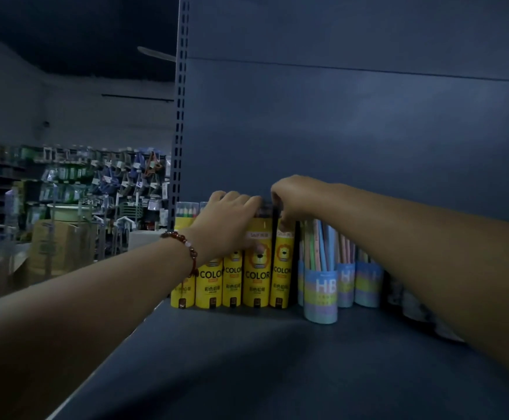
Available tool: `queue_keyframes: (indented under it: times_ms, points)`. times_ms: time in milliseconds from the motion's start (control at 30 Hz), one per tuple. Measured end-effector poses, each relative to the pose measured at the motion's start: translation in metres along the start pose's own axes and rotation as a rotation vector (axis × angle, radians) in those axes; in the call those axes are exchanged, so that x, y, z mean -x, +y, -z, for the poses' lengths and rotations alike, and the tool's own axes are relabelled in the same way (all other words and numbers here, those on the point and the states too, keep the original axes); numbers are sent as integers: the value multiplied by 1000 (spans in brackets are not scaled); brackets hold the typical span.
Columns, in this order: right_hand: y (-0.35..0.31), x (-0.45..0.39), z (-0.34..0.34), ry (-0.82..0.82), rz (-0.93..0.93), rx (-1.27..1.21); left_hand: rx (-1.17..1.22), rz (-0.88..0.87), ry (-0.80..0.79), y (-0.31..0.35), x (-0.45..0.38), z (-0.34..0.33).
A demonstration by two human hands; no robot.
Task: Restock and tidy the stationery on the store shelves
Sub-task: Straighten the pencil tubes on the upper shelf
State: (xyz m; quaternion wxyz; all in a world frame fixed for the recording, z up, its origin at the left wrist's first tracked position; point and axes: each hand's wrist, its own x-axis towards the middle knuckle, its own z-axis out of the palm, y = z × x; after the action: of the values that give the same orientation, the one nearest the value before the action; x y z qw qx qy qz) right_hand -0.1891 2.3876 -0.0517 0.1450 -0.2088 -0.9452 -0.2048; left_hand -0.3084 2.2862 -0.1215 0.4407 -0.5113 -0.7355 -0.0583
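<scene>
A: What do the hands hold now?

B: The left hand lies over the tops of the yellow tubes, fingers curled down on them. It presses or steadies them; I cannot tell if it really closes around one. The right hand is bent at the top of the last yellow tube on the right end of the row, and the fingertips seem to pinch its cap. The fingers are partly hidden, so this is my guess.

A: Which step is this?

B: I think it is the tidying step. The tubes already stand on the shelf, against the back panel, and the hands bring them into one straight row.

A: What does the next move need?

B: A small, gentle push, I think. The tubes are tall and narrow, so they can fall like dominoes. The last one should go close to its neighbour without touching the pencil cups just beside it.

A: How do the tubes look?

B: Yellow, with a lion face and the word COLOR. Clear tops show coloured pencils. About five stand upright, side by side. The cups on the right are pastel striped, marked HB, one standing more forward than the others. The light is dim.
</scene>
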Motion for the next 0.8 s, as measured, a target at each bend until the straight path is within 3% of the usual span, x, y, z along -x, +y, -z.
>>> queue_keyframes:
  times_ms: [133, 433, 667, 800]
  points:
    - [0, 6, -5, 109, 72, -75, -27, 12, -8, 4, 3, 0]
    - [15, 22, -1, 171, 90, -157, -8, 36, 4, 12, 7, 9]
    - [60, 70, -8, 102, 9, -236, 152, 35, 0, 52, 5, 26]
    - [71, 80, -25, 202, 45, -352, 254, 117, 57, 90, 11, 28]
